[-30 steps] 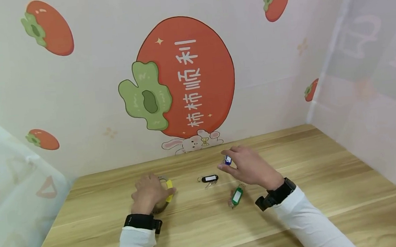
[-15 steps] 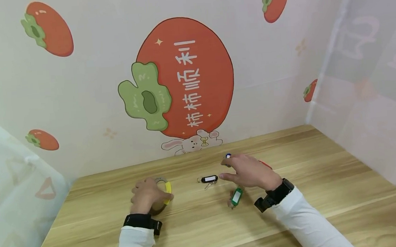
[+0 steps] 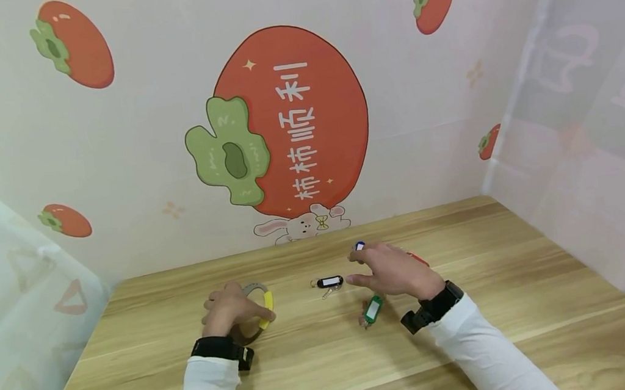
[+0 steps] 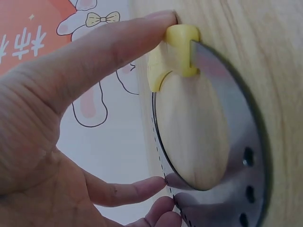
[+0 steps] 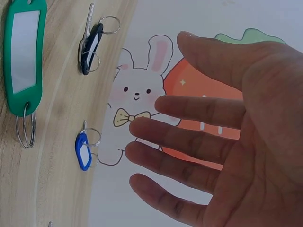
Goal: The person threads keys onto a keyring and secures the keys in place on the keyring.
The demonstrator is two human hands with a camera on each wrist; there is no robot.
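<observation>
My left hand (image 3: 230, 305) holds a flat metal ring (image 3: 255, 288) with a yellow plastic piece (image 4: 182, 49). In the left wrist view the thumb lies at the yellow piece and the fingertips touch the ring's far side, near several small holes. My right hand (image 3: 398, 268) is spread, palm inward, with nothing in it. Just past its fingertips is a blue key tag (image 5: 84, 151) on the table. A black key tag with a key (image 3: 330, 282) lies left of the right thumb. Below that hand lies a green key tag (image 3: 373, 309).
A red key tag (image 3: 419, 259) shows partly behind the right hand. The wooden table (image 3: 304, 367) ends at a wall covering (image 3: 148, 140) printed with persimmons and a rabbit. Pale sheets hang at the left (image 3: 18, 304) and right (image 3: 586, 106).
The right hand has let go of the blue key tag, its fingers spreading and shifting slightly down. The left hand moved slightly left, and more of the metal ring shows.
</observation>
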